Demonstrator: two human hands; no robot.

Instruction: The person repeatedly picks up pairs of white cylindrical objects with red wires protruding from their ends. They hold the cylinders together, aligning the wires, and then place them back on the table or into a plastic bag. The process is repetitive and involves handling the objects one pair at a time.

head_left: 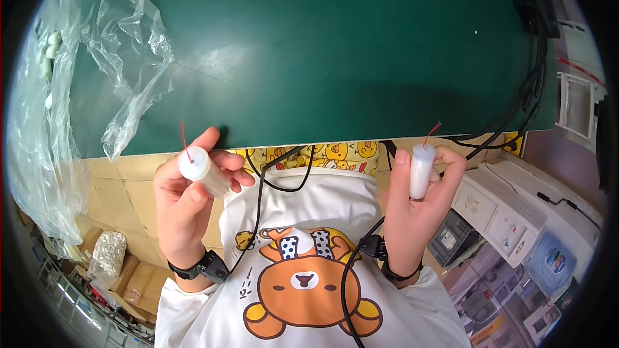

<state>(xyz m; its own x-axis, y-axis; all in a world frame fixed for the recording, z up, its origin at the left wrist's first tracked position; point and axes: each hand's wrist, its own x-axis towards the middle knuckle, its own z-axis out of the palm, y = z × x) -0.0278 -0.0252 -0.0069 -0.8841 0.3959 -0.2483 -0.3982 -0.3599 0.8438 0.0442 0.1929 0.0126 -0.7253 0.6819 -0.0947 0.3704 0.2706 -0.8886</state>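
In my left hand (178,209) is a white capped cylinder (195,166), gripped between thumb and fingers. Its round cap faces up, tilted, and a thin red wire rises from the cap's middle. My right hand (412,227) holds a second white capped cylinder (421,174) upright between thumb and fingers, with short red wire sticking out of its top. Both hands are raised just in front of the near edge of the green table (322,58), apart from each other. Each wrist wears a black strap with a small device and a cable.
Crumpled clear plastic bags (129,45) cover the table's left side, with small white pieces inside. Black cables (532,84) run along the right edge. Loose black cable crosses my lap and shirt. Cardboard boxes (145,287) stand at lower left; a white machine (500,209) at right.
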